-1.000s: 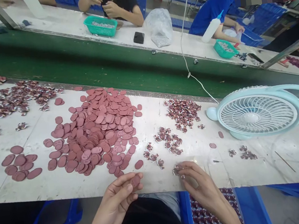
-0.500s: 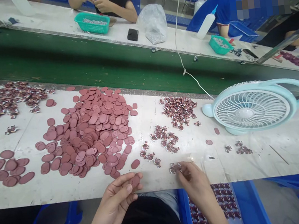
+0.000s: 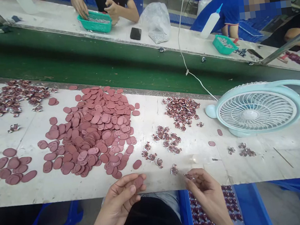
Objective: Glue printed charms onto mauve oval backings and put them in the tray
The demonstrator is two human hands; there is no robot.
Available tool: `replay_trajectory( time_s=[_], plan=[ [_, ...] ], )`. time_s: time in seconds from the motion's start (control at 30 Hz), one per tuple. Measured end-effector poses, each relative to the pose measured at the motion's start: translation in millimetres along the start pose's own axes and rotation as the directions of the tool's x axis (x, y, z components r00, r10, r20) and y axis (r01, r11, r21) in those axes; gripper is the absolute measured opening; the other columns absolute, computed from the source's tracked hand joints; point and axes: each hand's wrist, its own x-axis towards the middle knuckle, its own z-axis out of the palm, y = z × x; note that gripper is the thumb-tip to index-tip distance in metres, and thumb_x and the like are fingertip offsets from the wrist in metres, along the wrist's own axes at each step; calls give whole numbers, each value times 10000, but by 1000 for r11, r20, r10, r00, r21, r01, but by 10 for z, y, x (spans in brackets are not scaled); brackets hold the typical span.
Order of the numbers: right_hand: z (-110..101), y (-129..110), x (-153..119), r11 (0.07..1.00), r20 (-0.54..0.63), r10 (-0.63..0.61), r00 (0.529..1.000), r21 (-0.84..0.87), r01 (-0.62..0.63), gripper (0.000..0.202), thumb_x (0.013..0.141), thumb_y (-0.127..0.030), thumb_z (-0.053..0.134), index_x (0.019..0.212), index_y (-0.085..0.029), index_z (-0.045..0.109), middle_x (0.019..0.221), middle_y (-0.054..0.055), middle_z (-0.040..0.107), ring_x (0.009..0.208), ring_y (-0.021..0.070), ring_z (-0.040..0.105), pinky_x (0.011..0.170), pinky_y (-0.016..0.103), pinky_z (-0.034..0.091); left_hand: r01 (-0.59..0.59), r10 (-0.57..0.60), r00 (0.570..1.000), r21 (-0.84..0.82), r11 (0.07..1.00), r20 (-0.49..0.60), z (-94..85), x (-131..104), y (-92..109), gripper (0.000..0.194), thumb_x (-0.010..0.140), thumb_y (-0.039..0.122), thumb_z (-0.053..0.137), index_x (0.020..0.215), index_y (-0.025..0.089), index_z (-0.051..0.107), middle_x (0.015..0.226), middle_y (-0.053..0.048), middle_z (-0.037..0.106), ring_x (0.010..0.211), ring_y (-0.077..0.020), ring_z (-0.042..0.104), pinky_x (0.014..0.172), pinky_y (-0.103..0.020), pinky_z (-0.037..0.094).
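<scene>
My left hand pinches a reddish-brown oval disc between thumb and fingers, above the front edge of the table. To its right, my right hand is closed on a small brown-and-white figure piece, held at the fingertips. A similar loose piece lies on the table just left of that hand. Further back are a small cluster of these pieces and a denser pile. A large heap of oval discs spreads beyond my left hand.
A light-blue fan lies at the right, its white cord running up. Below the table edge, a blue crate holds rows of brown pieces. More discs lie at the left. Co-workers sit across a green divider.
My right hand has picked up a figure piece from the table and moved slightly right with it. My left hand still holds its disc. A co-worker's hand has reached into the green basket.
</scene>
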Motion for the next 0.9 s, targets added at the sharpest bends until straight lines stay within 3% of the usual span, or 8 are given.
replay_trajectory(
  time_s=[0.07, 0.13, 0.23, 0.3, 0.4, 0.5, 0.73, 0.9],
  plan=[
    [40, -19, -36, 996, 51, -28, 998, 80, 24, 265, 849, -469, 777, 914, -219, 718, 937, 86, 753, 809, 234, 725, 636, 303, 608, 23, -23, 999, 4, 1000, 24, 45, -4, -38, 318, 738, 243, 938, 1032, 187, 831, 1181, -106, 833, 913, -203, 797, 695, -202, 630],
    [82, -51, -46, 990, 66, -93, 993, 112, 85, 199, 873, -420, 767, 880, -224, 737, 926, 76, 765, 786, 228, 748, 627, 292, 637, 47, -47, 998, 11, 999, 51, 93, -13, -79, 310, 736, 241, 938, 1023, 182, 837, 1163, -113, 838, 910, -209, 801, 695, -197, 623],
    [147, -82, -14, 978, -11, -204, 979, 36, 204, 123, 937, -346, 706, 937, -228, 742, 847, 45, 769, 644, 183, 736, 565, 261, 641, 65, -67, 995, 25, 998, 79, 147, -25, -128, 319, 718, 265, 952, 1006, 180, 844, 1150, -123, 842, 894, -206, 803, 685, -187, 613],
    [203, -71, 17, 962, -50, -274, 960, -28, 273, 81, 942, -302, 697, 953, -236, 744, 928, 58, 774, 758, 203, 769, 652, 281, 670, 69, -71, 994, 28, 997, 81, 165, -26, -144, 344, 692, 283, 970, 998, 187, 845, 1141, -120, 844, 888, -204, 804, 685, -188, 615],
    [343, -14, 36, 896, -7, -427, 904, -142, 421, 93, 926, -226, 687, 960, -271, 761, 1049, 67, 759, 975, 240, 769, 854, 349, 675, 73, -74, 995, 22, 997, 60, 174, -18, -145, 358, 677, 283, 980, 996, 195, 844, 1125, -108, 849, 887, -205, 806, 687, -195, 623],
    [515, 48, 14, 806, 92, -534, 840, -244, 539, 205, 936, -163, 627, 1047, -284, 751, 1057, 69, 764, 981, 240, 768, 898, 381, 670, 68, -68, 997, 22, 997, 39, 163, -10, -128, 363, 670, 281, 983, 990, 183, 843, 1123, -118, 848, 876, -207, 807, 683, -199, 627],
    [590, 10, -52, 702, 255, -543, 800, -385, 599, 247, 929, -192, 662, 1168, -254, 671, 1130, 103, 722, 994, 274, 737, 858, 431, 677, 9, -10, 999, 20, 1000, 52, 57, -2, -82, 333, 736, 260, 940, 1045, 190, 836, 1157, -116, 840, 907, -199, 801, 698, -188, 624],
    [628, -126, -20, 660, 386, -466, 797, -448, 603, 357, 963, -106, 533, 1267, -258, 641, 1115, 100, 702, 967, 290, 698, 810, 466, 665, 0, -1, 999, 16, 1000, 48, 39, -20, -52, 317, 745, 260, 933, 1038, 187, 838, 1173, -122, 835, 901, -197, 801, 697, -191, 628]
  ],
)
